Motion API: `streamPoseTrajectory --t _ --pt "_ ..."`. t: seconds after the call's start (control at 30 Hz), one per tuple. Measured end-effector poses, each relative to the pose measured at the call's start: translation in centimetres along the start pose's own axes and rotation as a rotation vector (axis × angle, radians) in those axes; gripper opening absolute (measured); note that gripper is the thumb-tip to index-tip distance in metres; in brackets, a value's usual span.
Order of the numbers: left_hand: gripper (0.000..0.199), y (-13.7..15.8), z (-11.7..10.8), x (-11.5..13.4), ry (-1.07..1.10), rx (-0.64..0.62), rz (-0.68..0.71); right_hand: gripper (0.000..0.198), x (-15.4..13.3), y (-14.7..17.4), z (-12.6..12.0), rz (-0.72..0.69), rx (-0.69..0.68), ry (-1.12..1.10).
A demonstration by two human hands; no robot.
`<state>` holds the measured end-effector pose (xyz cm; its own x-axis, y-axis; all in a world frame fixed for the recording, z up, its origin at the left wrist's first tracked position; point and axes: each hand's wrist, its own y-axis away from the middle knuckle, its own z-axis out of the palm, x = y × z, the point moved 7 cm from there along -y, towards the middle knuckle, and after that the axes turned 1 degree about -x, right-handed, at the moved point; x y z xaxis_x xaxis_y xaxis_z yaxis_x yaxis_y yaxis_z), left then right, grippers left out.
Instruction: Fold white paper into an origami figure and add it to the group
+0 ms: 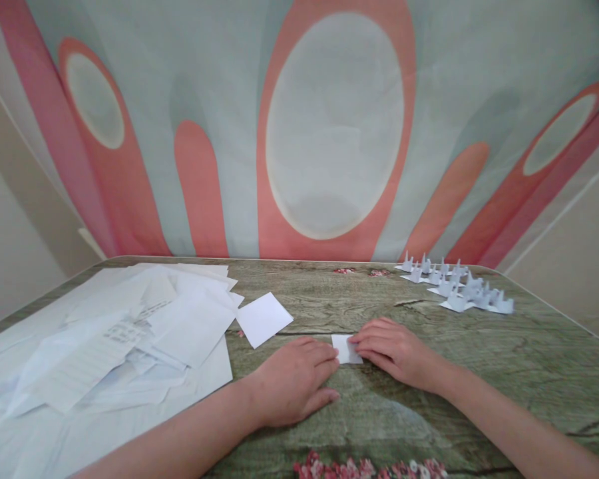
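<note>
A small square of folded white paper (pixel 344 348) lies flat on the wood-patterned tabletop between my hands. My left hand (pixel 299 379) rests palm down, fingers stretched out, its fingertips touching the paper's left edge and its thumb apart. From the other side, the outstretched fingers of my right hand (pixel 397 351) lie over the paper's right part and hide that edge. A larger stack of square white paper (pixel 264 319) sits just beyond my left hand, turned cornerwise.
Loose white sheets (pixel 190 326), some printed, pile up on the left. Several small folded paper figures (pixel 449 283) stand in rows at the back right. A patterned cloth (pixel 239 80) hangs behind the table (pixel 519 372). Pink flower print (pixel 359 468) shows along the near side.
</note>
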<state>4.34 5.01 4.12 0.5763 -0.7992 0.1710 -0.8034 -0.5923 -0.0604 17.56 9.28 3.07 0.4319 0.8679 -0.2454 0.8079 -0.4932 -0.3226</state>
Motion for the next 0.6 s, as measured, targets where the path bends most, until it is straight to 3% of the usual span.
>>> streamPoseTrajectory --t 0.33,0.6 --pt "0.032 0.01 0.23 -0.53 0.052 0.045 -0.026 0.016 0.07 -0.36 0.3 0.113 0.037 -0.14" --pt "0.043 -0.25 0.67 0.04 -0.037 0.001 0.001 0.012 0.72 -0.3 0.73 0.198 0.061 -0.235"
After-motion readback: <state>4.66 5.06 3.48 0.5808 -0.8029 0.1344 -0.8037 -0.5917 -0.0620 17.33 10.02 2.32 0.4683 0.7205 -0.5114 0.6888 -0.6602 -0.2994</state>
